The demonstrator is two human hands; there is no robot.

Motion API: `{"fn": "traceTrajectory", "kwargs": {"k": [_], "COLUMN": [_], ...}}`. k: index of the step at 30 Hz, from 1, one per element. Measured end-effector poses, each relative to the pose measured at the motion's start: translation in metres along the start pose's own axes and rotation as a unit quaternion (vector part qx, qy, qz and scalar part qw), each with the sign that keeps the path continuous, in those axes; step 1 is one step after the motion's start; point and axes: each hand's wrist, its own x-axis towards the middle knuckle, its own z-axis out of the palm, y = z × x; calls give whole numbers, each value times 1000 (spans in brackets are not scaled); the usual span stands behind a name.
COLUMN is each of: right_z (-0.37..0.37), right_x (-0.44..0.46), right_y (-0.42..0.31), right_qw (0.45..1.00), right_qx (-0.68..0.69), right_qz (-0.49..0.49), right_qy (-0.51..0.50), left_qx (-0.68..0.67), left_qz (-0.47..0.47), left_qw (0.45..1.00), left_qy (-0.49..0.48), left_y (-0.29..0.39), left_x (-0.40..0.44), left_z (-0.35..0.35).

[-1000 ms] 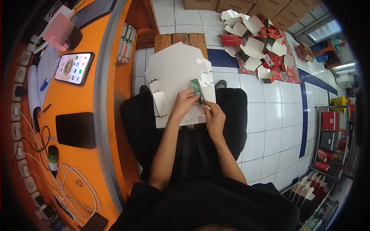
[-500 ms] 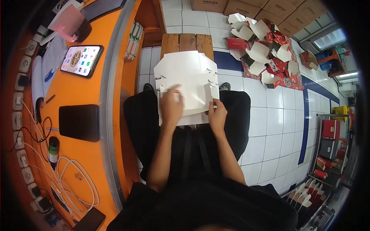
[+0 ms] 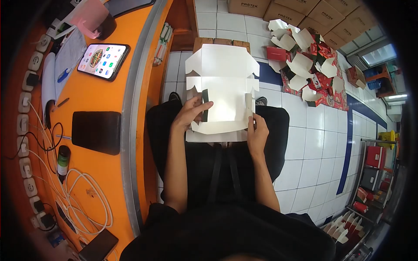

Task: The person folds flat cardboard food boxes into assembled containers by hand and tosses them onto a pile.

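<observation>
A white, unfolded cardboard box (image 3: pixel 224 98) lies over my lap, with a wooden stool or bench (image 3: pixel 241 43) beyond it. Its left and right side flaps stand folded up, and the left one shows a dark green outer face. My left hand (image 3: pixel 188 114) grips the left flap, its index finger reaching over the flap's edge. On the other side, my right hand (image 3: pixel 257 130) pinches the lower end of the right flap between thumb and fingers. Another white cardboard edge (image 3: pixel 213 137) shows underneath, close to my body.
To the left, an orange counter (image 3: pixel 98 169) bears a lit phone (image 3: pixel 103 61), a black case (image 3: pixel 96 132), a small bottle (image 3: pixel 63 162) and coiled white cables (image 3: pixel 104 204). Folded red-and-white boxes (image 3: pixel 300 65) pile on the floor at right, before brown cartons (image 3: pixel 283 15). A shelf rack (image 3: pixel 363 174) stands far right.
My left hand has gone from moving above the cardboard to gripping its left flap, which now stands up. My right hand stays at the right flap. The whole view has shifted slightly.
</observation>
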Motion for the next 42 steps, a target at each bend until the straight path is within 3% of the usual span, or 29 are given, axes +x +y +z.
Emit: {"fn": "traceTrajectory", "kwargs": {"k": [3, 5, 6, 7, 9, 12, 14, 15, 19, 21, 26, 29, 31, 33, 34, 36, 40, 42], "right_z": [-8, -8, -15, -25, -25, -6, 12, 16, 17, 19, 25, 26, 27, 31, 34, 45, 71, 80], "right_x": [3, 4, 3, 0, -6, -13, -14, -13, -10, -10, -15, -15, -19, -19, -18, -18, -17, -14], "right_y": [-17, -47, -60, -72, -81, -79, -59, -64, -78, -74, -67, -60, -58, -63, -65, -62, -52, -50], "right_qw": [998, 989, 989, 981, 957, 926, 958, 975, 995, 995, 993, 988, 976, 972, 967, 969, 969, 970], "right_qx": [1, -74, -74, -113, -152, -95, -44, -9, 1, -13, -40, -16, 48, 47, 44, 17, -32, -30], "right_qz": [56, -71, -71, -158, -240, -337, -252, -210, -99, -92, -85, -142, 21, 46, 71, 53, 30, 31], "right_qy": [-35, 107, 105, 26, -52, -145, -131, -74, -16, -26, -75, -53, -211, -226, -242, -239, -244, -239], "left_qx": [-45, -66, -98, -130, -171, -213, -270, -274, -259, -224, -170, -175, -165, -113, -113, 122, 138, 142], "left_qz": [10, 18, -1, -21, -12, -6, 12, 20, 35, 75, 71, 14, 36, 71, 72, 122, 174, 145], "left_qw": [999, 998, 995, 991, 984, 977, 961, 960, 963, 969, 982, 978, 975, 961, 960, 947, 929, 934], "left_qy": [4, 19, 27, 34, 46, 28, 64, 49, 66, 68, 51, 111, 146, 242, 245, 270, 296, 292], "left_y": [-2, -12, -15, -19, -24, -23, -24, -23, -19, -17, -41, -56, -43, -29, -35, -33, -37, -47], "left_x": [2, 6, 6, 5, 6, 3, 0, 0, -7, -12, 0, 17, 18, 22, 29, 33, 17, 17], "left_z": [8, 10, 11, 13, 26, 38, 51, 51, 66, 71, 61, 37, 21, 14, 5, -11, 12, 23]}}
